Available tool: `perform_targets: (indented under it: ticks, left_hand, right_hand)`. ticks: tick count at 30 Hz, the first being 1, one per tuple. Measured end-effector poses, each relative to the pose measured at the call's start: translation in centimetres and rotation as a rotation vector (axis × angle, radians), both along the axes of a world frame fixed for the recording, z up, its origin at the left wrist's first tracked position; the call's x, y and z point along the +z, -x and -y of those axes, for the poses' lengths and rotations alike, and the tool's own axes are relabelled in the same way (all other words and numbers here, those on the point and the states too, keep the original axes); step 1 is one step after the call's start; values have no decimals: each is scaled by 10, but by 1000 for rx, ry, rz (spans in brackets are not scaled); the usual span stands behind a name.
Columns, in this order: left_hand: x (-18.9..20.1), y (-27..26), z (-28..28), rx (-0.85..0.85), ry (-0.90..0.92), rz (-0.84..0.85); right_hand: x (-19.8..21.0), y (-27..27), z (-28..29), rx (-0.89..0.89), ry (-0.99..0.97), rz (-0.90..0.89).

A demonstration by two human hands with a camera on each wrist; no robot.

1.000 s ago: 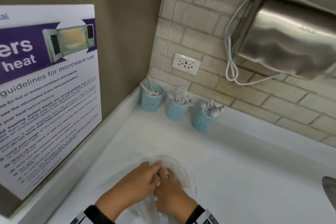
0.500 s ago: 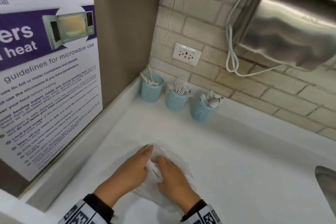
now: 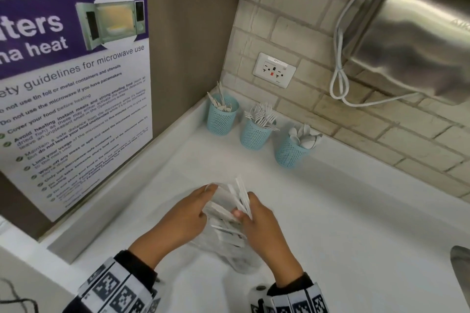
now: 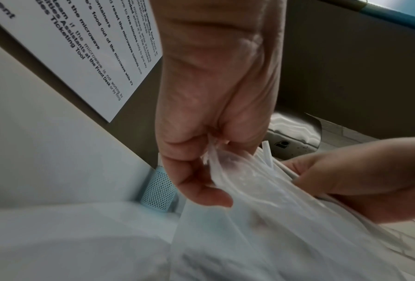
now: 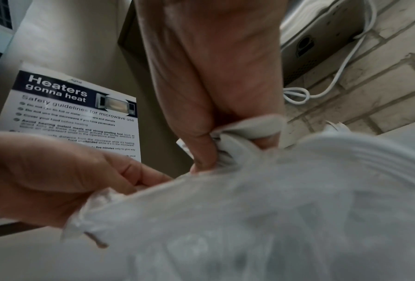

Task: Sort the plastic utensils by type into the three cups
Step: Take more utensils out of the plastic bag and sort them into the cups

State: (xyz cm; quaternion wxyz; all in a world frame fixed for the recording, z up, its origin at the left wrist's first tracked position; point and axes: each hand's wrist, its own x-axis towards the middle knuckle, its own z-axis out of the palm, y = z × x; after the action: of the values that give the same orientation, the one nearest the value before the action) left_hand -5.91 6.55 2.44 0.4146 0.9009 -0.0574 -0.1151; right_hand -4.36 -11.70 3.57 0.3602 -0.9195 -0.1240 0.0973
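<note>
Both hands over the white surface (image 3: 343,211), in front of the three blue cups (image 3: 255,134) — left hand (image 3: 178,213) pinching the clear bag (image 3: 236,259) mouth, right hand (image 3: 262,221) grasping white utensils (image 3: 240,195) inside. Cups by the wall — each already stocked.

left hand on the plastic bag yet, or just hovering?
Touching. The left wrist view shows the left hand pinching the clear plastic bag's edge between thumb and fingers, no gap.
</note>
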Motion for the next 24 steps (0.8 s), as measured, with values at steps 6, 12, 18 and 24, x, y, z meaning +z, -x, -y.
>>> perform_targets:
  ticks: [6, 12, 18, 24]
  left_hand:
    - [2, 3, -2, 10, 21, -10]
    - [1, 3, -2, -15, 32, -12]
    - [2, 1, -5, -28, 38, 7]
    - [12, 0, -8, -79, -24, -38]
  right_hand:
    - [9, 1, -4, -85, -236, -33]
    - [21, 2, -12, -174, -474, -22]
    - [38, -2, -14, -243, -651, 109]
    - [67, -5, -17, -303, -875, 185]
